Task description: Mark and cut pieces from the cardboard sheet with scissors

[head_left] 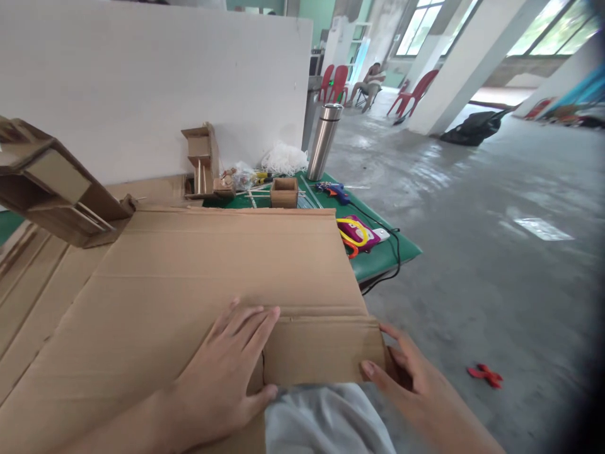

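Observation:
A large brown cardboard sheet (pixel 227 252) lies over the table in front of me. At its near right corner is a smaller rectangular cardboard piece (pixel 324 350); whether it is a folded flap or a separate part, I cannot tell. My left hand (pixel 224 372) rests flat on the cardboard, fingers stretched out, with the fingertips at the left end of the smaller piece. My right hand (pixel 411 381) grips that piece's right end, thumb on the near side and fingers around the far corner. Some of the right fingers are hidden.
Beyond the sheet stand a small cardboard box (pixel 284 192), a steel flask (pixel 324 142), a blue glue gun (pixel 336 191) with a black cord, and yellow-handled scissors (pixel 357 232). A cardboard structure (pixel 61 183) leans at left. A red object (pixel 486 375) lies on the floor.

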The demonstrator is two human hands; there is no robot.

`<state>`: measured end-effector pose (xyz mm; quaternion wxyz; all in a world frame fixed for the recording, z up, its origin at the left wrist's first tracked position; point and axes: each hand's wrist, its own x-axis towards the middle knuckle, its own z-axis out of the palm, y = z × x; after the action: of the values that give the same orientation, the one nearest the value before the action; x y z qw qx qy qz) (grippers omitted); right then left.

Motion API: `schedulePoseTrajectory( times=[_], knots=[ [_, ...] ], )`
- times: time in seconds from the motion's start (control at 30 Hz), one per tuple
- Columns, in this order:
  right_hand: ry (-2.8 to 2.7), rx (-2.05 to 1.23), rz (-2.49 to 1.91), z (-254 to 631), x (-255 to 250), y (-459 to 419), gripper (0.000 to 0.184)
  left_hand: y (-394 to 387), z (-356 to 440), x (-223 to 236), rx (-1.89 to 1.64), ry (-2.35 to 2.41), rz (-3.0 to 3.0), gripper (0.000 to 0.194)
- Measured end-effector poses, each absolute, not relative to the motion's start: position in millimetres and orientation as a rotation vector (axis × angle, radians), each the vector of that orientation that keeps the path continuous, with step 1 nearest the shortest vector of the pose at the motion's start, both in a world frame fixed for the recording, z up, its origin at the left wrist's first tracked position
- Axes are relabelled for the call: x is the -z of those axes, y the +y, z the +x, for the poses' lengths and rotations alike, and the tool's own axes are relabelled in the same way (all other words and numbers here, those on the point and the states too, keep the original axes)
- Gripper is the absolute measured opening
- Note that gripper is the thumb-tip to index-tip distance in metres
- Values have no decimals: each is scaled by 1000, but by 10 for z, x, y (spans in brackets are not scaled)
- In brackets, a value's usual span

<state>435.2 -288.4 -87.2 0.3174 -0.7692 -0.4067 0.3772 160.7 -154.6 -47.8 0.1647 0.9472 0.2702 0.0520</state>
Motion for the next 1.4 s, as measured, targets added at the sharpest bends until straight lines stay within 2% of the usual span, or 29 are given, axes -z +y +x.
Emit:
schedulePoseTrajectory(
  times=[0.1,0.23,0.33,0.53,0.83,1.03,1.17,1.4],
  knots=[
    [-1195,-1052,-2181,4378,833,-2889,59,-1557,1624,485,-144,814,2707,87],
    [-1271,-971,-2236,4428,869,-2904,54,-1563,1643,491,-164,820,2740,87],
    [-1178,-961,-2121,4457,946,-2885,52,-1560,1652,505,-168,802,2763,90],
    [-810,-1413,-1680,4415,983,-2806,58,-1569,1660,525,-170,794,2776,101],
    [-718,-1405,-1545,4432,957,-2804,51,-1569,1614,451,-171,935,2820,108],
    [-690,-1363,-1588,4412,925,-2752,60,-1570,1614,432,-175,934,2751,97],
    [-702,-1355,-1596,4396,918,-2761,59,-1564,1618,452,-193,947,2757,92],
    [-702,-1337,-1620,4399,923,-2746,58,-1563,1616,477,-151,893,2816,73]
  ],
)
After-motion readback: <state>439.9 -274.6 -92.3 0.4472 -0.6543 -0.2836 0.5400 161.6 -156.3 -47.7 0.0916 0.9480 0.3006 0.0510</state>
